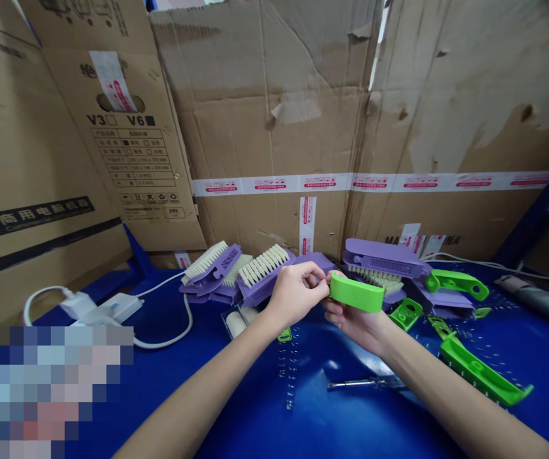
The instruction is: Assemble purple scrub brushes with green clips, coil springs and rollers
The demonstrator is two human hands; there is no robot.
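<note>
A curved, bright green plastic handle piece (pixel 356 293) is held up over the blue table. My right hand (pixel 358 326) is closed around it from below, palm turned up. At the piece's left end, my left hand (pixel 298 290) has its fingertips pinched together; whatever lies between them is hidden. Behind my hands lie purple brush heads with pale bristles (pixel 263 264), several of them heaped together. Beneath my right forearm rests a slim metal tool (pixel 351 384), perhaps a screwdriver, partly covered. Tiny clear or metallic pieces (pixel 289 382) lie scattered in front of my left hand.
More green curved parts (pixel 482 370) lie at right, near a purple brush head (pixel 384 258). A white charger with cable (pixel 118 308) sits at left. White rolls (pixel 236 323) lie behind my left wrist. Cardboard walls (pixel 274 127) close off the back and left.
</note>
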